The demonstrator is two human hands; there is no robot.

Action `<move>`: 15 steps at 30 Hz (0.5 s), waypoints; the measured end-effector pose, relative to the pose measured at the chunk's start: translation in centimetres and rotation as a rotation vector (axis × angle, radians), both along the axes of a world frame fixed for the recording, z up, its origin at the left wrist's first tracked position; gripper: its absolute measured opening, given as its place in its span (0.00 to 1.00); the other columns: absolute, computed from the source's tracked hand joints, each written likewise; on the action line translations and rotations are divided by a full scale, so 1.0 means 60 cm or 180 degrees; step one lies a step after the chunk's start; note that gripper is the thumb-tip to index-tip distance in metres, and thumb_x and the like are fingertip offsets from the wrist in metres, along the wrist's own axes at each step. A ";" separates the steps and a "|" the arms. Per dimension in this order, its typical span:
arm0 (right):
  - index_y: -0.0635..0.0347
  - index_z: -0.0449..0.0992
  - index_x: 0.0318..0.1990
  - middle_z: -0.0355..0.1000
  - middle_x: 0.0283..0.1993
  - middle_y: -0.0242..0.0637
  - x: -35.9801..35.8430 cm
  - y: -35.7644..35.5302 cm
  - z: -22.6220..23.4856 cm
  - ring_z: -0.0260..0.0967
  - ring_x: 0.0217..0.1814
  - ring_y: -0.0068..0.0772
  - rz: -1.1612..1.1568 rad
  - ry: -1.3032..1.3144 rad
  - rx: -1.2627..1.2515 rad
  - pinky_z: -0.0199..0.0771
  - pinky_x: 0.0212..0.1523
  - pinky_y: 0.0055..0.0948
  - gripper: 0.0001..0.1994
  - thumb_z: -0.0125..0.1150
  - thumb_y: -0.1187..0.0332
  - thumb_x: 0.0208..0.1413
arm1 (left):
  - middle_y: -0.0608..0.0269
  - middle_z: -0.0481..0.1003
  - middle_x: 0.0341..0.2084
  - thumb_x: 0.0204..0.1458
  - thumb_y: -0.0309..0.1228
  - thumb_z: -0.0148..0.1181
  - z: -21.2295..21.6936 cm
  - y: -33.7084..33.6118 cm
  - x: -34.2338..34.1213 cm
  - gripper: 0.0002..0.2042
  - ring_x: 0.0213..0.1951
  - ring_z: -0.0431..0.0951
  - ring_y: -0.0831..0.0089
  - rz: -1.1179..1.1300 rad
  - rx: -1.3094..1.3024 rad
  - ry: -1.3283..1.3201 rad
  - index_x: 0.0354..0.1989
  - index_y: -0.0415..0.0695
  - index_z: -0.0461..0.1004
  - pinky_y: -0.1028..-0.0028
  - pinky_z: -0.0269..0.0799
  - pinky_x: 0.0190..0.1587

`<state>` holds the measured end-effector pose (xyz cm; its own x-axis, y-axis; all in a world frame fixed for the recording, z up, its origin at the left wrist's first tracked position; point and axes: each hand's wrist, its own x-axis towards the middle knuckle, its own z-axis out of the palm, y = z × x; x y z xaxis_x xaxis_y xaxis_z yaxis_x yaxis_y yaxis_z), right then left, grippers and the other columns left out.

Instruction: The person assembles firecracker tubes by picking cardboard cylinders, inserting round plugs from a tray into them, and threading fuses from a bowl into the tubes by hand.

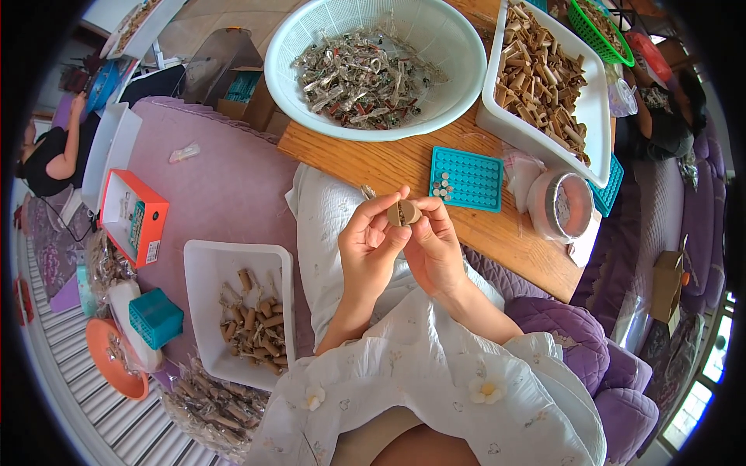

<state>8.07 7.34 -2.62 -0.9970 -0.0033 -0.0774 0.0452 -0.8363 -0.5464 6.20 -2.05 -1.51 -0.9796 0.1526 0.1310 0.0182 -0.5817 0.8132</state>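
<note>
Head view: our left hand (369, 245) and right hand (435, 248) meet above the lap, fingers (388, 225) of both pinched on a small brown paper tube (403, 213), just short of the wooden counter (365, 159). Beyond it lie a teal grid tray (474, 186), a white basket (458, 46) and a white tub (594, 116) of tubes.

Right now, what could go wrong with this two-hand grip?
1. The small brown tube sits only between fingertips of the left hand and right hand, above the lap: a slip may drop it into the white cloth.
2. The teal tray lies close to the wooden table's near edge; an elbow could nudge it.
</note>
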 end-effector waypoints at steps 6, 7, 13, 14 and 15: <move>0.57 0.64 0.40 0.65 0.41 0.32 0.000 0.007 -0.009 0.61 0.45 0.24 -0.0049 -0.0065 0.0212 0.59 0.48 0.25 0.09 0.52 0.71 0.51 | 0.49 0.64 0.47 0.44 0.19 0.55 0.003 0.006 0.002 0.18 0.48 0.66 0.70 0.0118 -0.0181 0.0052 0.47 0.35 0.62 0.74 0.62 0.49; 0.58 0.64 0.40 0.65 0.41 0.31 -0.001 0.012 -0.014 0.61 0.45 0.24 -0.0016 0.0000 0.0588 0.60 0.47 0.25 0.09 0.53 0.72 0.50 | 0.49 0.64 0.47 0.44 0.19 0.55 0.004 0.007 0.003 0.18 0.48 0.66 0.70 0.0117 -0.0179 0.0057 0.47 0.35 0.62 0.74 0.62 0.49; 0.64 0.67 0.37 0.68 0.35 0.35 -0.005 0.023 0.004 0.64 0.40 0.27 -0.0187 0.0527 0.2555 0.64 0.40 0.25 0.11 0.58 0.72 0.46 | 0.51 0.69 0.40 0.49 0.24 0.50 0.013 0.020 0.012 0.16 0.44 0.68 0.71 0.0659 -0.0827 0.0425 0.47 0.33 0.62 0.73 0.61 0.49; 0.65 0.68 0.36 0.68 0.32 0.36 -0.006 0.030 0.019 0.65 0.38 0.30 -0.0013 0.0588 0.3279 0.65 0.38 0.25 0.11 0.59 0.71 0.44 | 0.51 0.69 0.40 0.49 0.24 0.50 0.011 0.020 0.011 0.16 0.44 0.68 0.71 0.0662 -0.0822 0.0434 0.47 0.33 0.62 0.73 0.61 0.49; 0.66 0.69 0.34 0.67 0.27 0.39 -0.008 0.035 0.041 0.66 0.34 0.36 0.0008 0.0807 0.3999 0.65 0.35 0.27 0.12 0.60 0.71 0.42 | 0.52 0.69 0.39 0.51 0.28 0.49 0.008 0.019 0.011 0.15 0.43 0.69 0.71 0.0722 -0.1056 0.0675 0.45 0.33 0.62 0.72 0.61 0.49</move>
